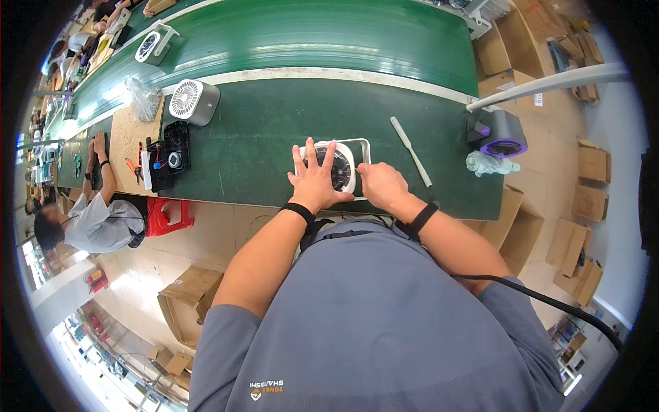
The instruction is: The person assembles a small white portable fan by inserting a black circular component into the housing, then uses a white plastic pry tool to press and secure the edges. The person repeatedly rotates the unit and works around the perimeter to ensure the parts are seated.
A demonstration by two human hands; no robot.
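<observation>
In front of me on the green table lies a white round-framed device with a dark inside, which looks like a small fan. A white U-shaped bracket stands out around its far and right side. My left hand rests on the device with its fingers spread across the face, covering much of it. At the right edge, beside the bracket, my right hand is closed in a pinch. Whatever sits between those fingertips is too small and hidden to name.
A white stick-like tool lies to the right, before a dark purple-rimmed device. At left are a white fan, black housing parts and orange-handled pliers. A co-worker sits further left. Beyond runs a green conveyor belt.
</observation>
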